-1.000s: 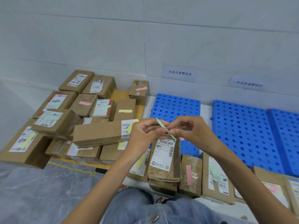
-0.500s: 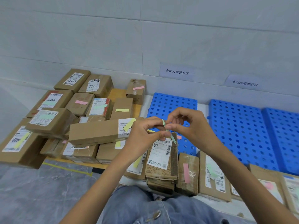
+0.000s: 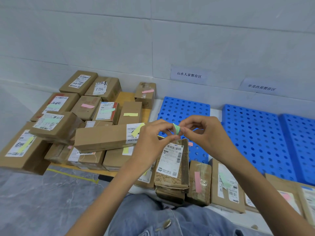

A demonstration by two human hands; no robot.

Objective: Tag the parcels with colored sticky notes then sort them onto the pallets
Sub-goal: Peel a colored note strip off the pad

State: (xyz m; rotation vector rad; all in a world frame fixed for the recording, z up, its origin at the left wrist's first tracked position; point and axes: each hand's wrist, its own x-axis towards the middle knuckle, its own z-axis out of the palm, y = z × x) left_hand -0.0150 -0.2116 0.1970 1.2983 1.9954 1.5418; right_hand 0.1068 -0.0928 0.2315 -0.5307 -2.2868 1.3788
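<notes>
Head view: both hands are raised together mid-frame. Left hand (image 3: 151, 142) has its fingers curled, thumb and forefinger pinching a small green sticky note (image 3: 176, 129). Right hand (image 3: 202, 133) is also curled and pinches the same note from the other side, so the note is bent between the two sets of fingertips. The note is in the air, above a brown paper-wrapped parcel (image 3: 172, 169) with a white barcode label; that parcel shows no coloured tag.

Just right of it sits a parcel with a pink note (image 3: 197, 181), then a parcel with a green note (image 3: 225, 181), with more partly cut off at the right edge. At left there is a pile of boxes (image 3: 87, 108) carrying pink, green and yellow notes, and a long box (image 3: 100, 137) with a yellow note lies across the front of it.

Blue pallet (image 3: 184, 108) is behind the hands, and a second blue pallet (image 3: 255, 137) lies to its right. Two paper signs (image 3: 188, 74) are on the wall. Denim-clad legs (image 3: 153, 218) are at the bottom.
</notes>
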